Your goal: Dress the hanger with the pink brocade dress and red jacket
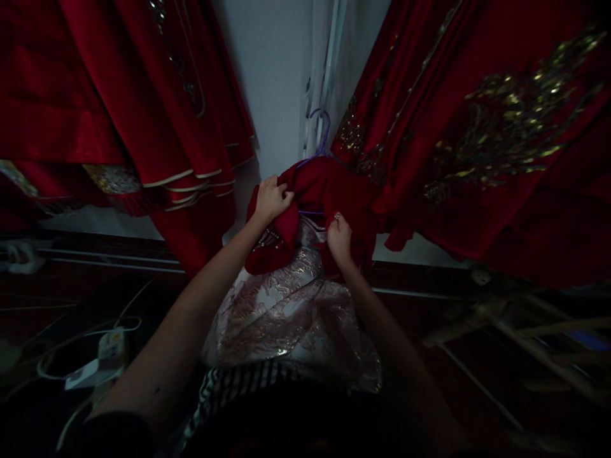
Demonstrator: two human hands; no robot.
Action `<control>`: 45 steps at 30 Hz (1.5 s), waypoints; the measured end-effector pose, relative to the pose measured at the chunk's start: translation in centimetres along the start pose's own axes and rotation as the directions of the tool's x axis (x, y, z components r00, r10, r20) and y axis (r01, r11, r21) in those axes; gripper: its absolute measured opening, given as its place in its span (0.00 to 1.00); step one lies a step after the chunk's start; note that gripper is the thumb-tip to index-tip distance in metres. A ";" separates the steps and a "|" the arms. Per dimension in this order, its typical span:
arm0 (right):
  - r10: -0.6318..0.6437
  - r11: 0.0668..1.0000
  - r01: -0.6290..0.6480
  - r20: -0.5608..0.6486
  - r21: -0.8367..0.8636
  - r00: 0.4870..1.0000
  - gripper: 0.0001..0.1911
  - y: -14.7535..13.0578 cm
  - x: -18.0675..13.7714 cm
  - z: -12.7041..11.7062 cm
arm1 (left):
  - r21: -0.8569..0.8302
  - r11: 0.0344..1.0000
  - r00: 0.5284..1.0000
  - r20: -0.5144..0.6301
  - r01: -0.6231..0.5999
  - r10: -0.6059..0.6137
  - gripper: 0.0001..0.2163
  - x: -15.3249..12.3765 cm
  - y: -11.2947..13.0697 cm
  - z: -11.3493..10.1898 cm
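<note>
Velvety red garment (329, 191) bunches under left hand (271, 198) and right hand (338, 238).

Hanger (319, 127) mostly hidden by red garment (315, 191).

Dark wooden floor (157, 286), white power strip (102, 359), tangled cables (62, 356)

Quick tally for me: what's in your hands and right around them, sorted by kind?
Hands: 2, left hand and right hand, both gripping the red garment
Red garment in hand: 1
Purple hanger: 1
Pale brocade fabric: 1
Hanging red embroidered garment groups: 2, left, right
Power strip: 1
Total: 8
</note>
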State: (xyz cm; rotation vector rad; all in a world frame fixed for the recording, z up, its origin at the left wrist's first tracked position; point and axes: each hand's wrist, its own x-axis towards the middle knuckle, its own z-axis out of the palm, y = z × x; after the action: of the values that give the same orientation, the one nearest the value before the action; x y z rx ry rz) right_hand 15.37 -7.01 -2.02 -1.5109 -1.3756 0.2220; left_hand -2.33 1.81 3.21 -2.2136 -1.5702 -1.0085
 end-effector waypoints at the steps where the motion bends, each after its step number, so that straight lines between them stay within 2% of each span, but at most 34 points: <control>1: -0.005 1.000 0.005 -0.016 0.028 1.000 0.13 0.3 0.1 -0.5 | 0.010 1.000 1.000 -0.003 -0.010 0.010 0.12 0.0 0.0 0.0; 4: -0.017 0.998 0.020 -0.053 0.066 0.998 0.12 1.1 1.4 -2.1 | 0.039 0.999 0.999 -0.049 0.010 -0.008 0.12 -0.3 0.8 0.7; 7: -0.028 0.993 0.033 -0.039 0.112 0.999 0.10 1.6 3.1 -2.9 | 0.059 0.997 0.996 -0.079 0.045 -0.040 0.12 -0.3 1.6 2.0; 12: -0.224 0.963 0.234 -0.085 0.131 0.971 0.21 1.5 6.1 -3.2 | 0.033 0.999 0.996 -0.091 0.018 -0.015 0.11 1.0 0.4 4.2; 15: -0.310 0.940 0.324 -0.135 0.104 0.941 0.16 1.2 7.8 -3.2 | -0.031 1.000 0.998 -0.070 0.003 -0.006 0.09 1.8 -0.9 4.6; 18: -0.320 0.927 0.345 -0.169 0.147 0.932 0.10 1.4 8.6 -2.8 | -0.126 0.990 0.992 -0.105 0.056 -0.069 0.06 2.0 -1.1 4.3; 20: -0.300 0.929 0.316 -0.106 0.194 0.948 0.07 1.6 8.6 -2.3 | -0.184 0.978 0.980 -0.158 0.095 -0.124 0.06 1.4 -0.5 4.0; 23: -0.286 0.937 0.264 0.072 0.227 0.955 0.06 2.1 8.6 -1.2 | -0.239 0.963 0.969 -0.178 0.125 -0.170 0.07 -0.1 1.4 3.8; 25: -0.294 0.941 0.259 0.150 0.216 0.944 0.06 2.1 8.8 -0.5 | -0.275 0.949 0.973 -0.124 0.153 -0.192 0.10 -1.0 2.9 4.2; 27: -0.306 0.940 0.262 0.200 0.219 0.931 0.06 2.0 9.1 0.1 | -0.347 0.924 0.983 -0.021 0.163 -0.181 0.11 -1.4 4.4 4.9; 30: -0.306 0.937 0.242 0.260 0.251 0.916 0.05 2.0 9.7 0.7 | -0.493 0.850 0.983 0.076 0.185 -0.170 0.12 -0.9 6.2 6.2; 35: -0.272 0.932 0.164 0.325 0.324 0.906 0.06 2.3 10.2 0.7 | -0.654 0.704 0.950 0.082 0.279 -0.300 0.16 0.4 7.3 7.5; 40: -0.092 0.862 -0.099 0.346 0.498 0.934 0.06 2.0 8.7 0.7 | -0.793 0.499 0.927 0.215 0.350 -0.308 0.17 -0.6 7.5 5.4; 43: -0.048 0.810 -0.162 0.339 0.564 0.939 0.11 1.5 6.9 1.1 | -0.830 0.411 0.905 0.235 0.377 -0.356 0.19 -1.6 7.4 3.7; 45: -0.043 0.791 -0.176 0.341 0.585 0.939 0.13 1.2 5.9 1.4 | -0.871 0.300 0.879 0.254 0.389 -0.403 0.20 -2.3 6.9 3.1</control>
State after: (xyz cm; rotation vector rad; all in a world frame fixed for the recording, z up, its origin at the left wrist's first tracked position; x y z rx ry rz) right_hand 17.03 -1.23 -0.78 -0.9921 -1.3296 0.9245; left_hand 4.69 -0.81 0.74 -2.3284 -1.8566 -2.5869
